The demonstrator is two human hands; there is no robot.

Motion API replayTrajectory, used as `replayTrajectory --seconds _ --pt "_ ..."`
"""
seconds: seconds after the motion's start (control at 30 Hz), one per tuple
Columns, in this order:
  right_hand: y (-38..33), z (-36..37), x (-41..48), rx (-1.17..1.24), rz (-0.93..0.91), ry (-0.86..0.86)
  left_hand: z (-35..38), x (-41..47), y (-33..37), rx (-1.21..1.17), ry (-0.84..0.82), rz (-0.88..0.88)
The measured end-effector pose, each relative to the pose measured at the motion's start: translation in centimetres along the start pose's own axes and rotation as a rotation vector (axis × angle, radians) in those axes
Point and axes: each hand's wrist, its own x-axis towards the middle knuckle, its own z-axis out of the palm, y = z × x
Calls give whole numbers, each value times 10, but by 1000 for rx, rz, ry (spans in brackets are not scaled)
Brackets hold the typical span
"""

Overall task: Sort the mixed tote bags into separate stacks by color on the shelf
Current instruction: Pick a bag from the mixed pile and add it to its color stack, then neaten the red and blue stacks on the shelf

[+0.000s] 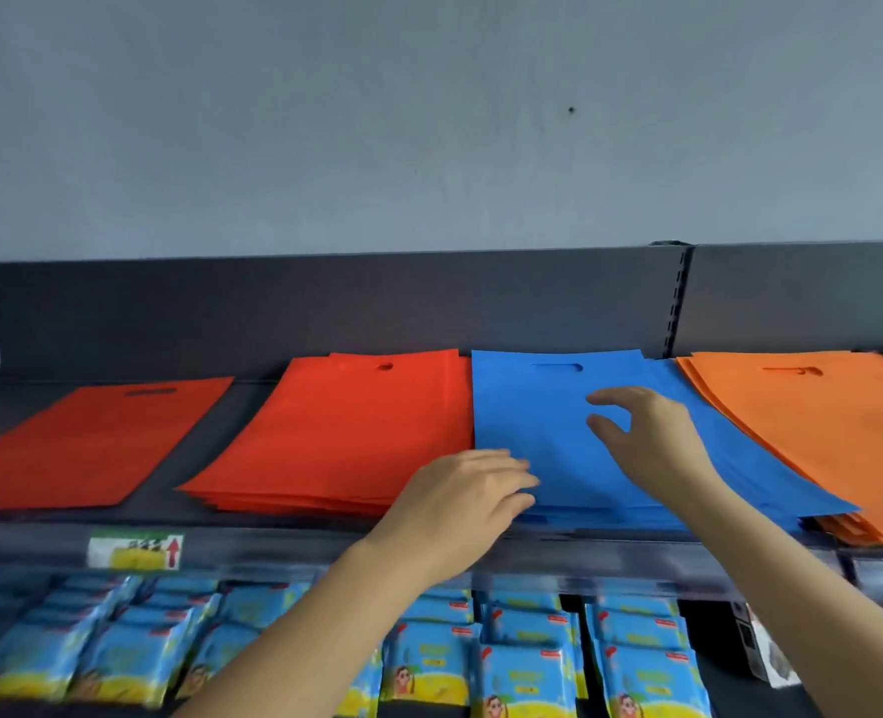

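Head view: blue tote stack (pixel 543 422) beneath right hand (pixel 652 437), beside left hand's (pixel 460 505) fingertips (pixel 525 479)

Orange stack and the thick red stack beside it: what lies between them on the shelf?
The blue stack of tote bags, as the head view shows.

The dark grey shelf (pixel 190 448) carries, left to right, a single red bag (pixel 92 443) lying flat and apart; a red stack (pixel 346 432); a blue stack (pixel 543 417) touching it; an orange stack (pixel 818 432), its near-left edge under fanned blue bags.
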Motion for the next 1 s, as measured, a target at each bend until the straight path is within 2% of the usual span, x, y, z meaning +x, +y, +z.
replayTrajectory --seconds 0.1,0.2,0.4,0.57,0.63,0.73,0.87,1.0 --pt "-40 21 1 58 -72 -53 -29 -34 -37 48 149 -84" --pt "-89 54 0 103 -173 -108 -64 -80 -86 107 258 -243" --pt "-208 136 -15 141 -409 -229 -129 -190 -200 232 240 -565" --pt "-298 210 -25 106 -502 -413 -174 -260 -275 287 243 -647" --pt "-326 237 -26 64 -483 -471 -185 -276 -300 295 235 -651" --pt "-353 274 -24 -55 -302 -540 -193 -290 -332 276 193 -660" --pt "-362 309 -23 -299 -193 -598 -193 -292 -367 197 15 -664" --pt "-361 320 -19 -252 -149 -499 -188 -288 -391 85 -146 -704"
